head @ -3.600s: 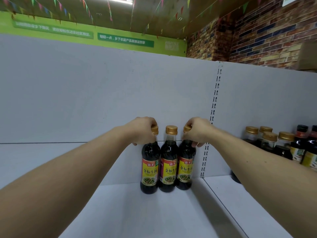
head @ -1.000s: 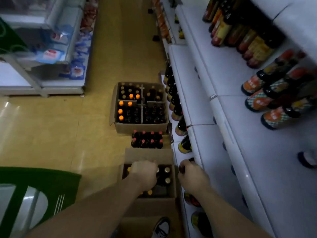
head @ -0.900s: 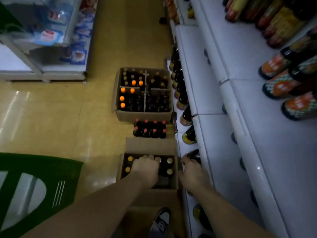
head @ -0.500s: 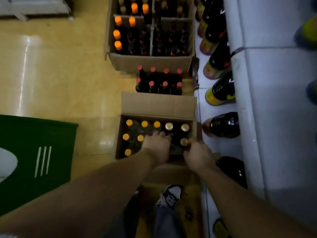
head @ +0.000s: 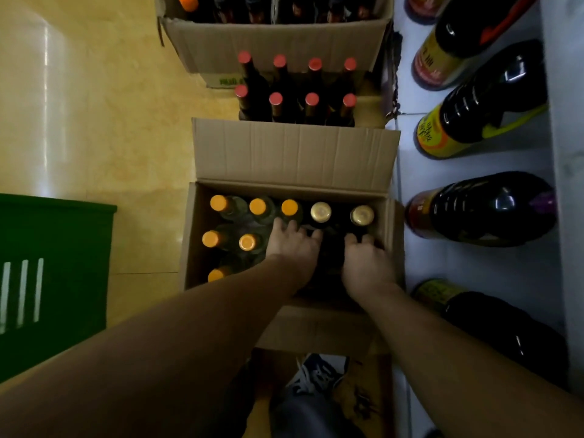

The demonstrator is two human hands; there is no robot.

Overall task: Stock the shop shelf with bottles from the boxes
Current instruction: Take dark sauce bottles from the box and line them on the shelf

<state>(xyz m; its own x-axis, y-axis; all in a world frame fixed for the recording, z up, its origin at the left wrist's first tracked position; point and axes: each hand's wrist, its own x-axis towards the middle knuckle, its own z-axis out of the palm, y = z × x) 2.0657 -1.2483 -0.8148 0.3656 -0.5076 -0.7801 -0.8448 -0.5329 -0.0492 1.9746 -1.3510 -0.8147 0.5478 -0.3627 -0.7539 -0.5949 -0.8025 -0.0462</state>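
An open cardboard box point(head: 294, 153) stands on the floor below me, against the shelf. Its left half holds several orange-capped bottles point(head: 218, 203). Two gold-capped bottles point(head: 320, 212) stand along its far right side. Both arms reach down into the box's right half. My left hand point(head: 292, 246) curls its fingers down over a bottle top just behind the gold caps; that cap is hidden. My right hand point(head: 368, 263) curls over another bottle top by the box's right wall, and it hides that cap too.
A pack of red-capped bottles point(head: 294, 90) and a second box point(head: 275, 42) sit beyond. Large dark bottles point(head: 480, 210) fill the low white shelf point(head: 474, 273) on the right. A green object point(head: 53, 279) lies left on the yellow floor. My shoe point(head: 319, 371) is below the box.
I turned from the upper shelf down to the floor box. Over the last second both hands dropped into its right half, and my right hand now covers a gold cap that showed before.
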